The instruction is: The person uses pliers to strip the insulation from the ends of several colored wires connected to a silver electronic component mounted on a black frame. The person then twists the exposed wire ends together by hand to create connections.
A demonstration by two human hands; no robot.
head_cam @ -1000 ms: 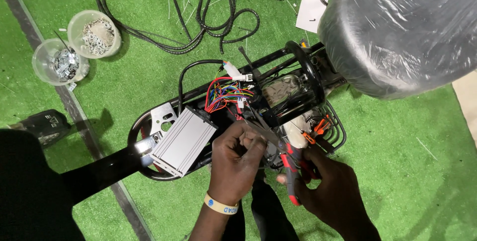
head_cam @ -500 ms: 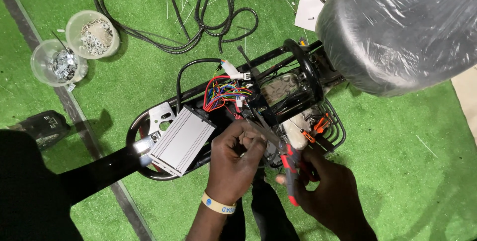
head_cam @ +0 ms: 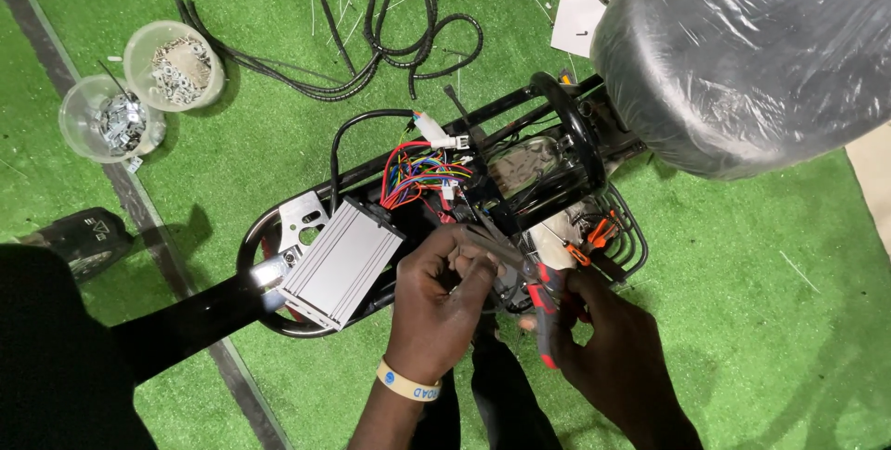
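Far left on the green artificial turf floor [head_cam: 761,320] stand two clear plastic cups of small metal hardware [head_cam: 139,88], side by side, well apart from the work. Below them lies a dark block-shaped object [head_cam: 83,237], partly in shadow. Toward the middle, loose black corrugated cable conduit [head_cam: 399,32] is strewn across the turf above the black tubular vehicle frame [head_cam: 557,135]. A ribbed silver aluminium controller box [head_cam: 339,260] rests tilted on the frame's lower left end. Beside it sits a bundle of multicoloured wires [head_cam: 418,176], just above the hands.

The left hand [head_cam: 441,306], wearing a pale wristband [head_cam: 408,383], has its grip closed around wiring at the frame; what exactly it pinches is hidden by the fingers. The right hand [head_cam: 617,357] has its grip clamped on red-handled pliers [head_cam: 538,297], jaws pointing toward the left hand. Upper right, a large black seat wrapped in clear plastic film [head_cam: 742,51] overhangs and hides the frame's far end.
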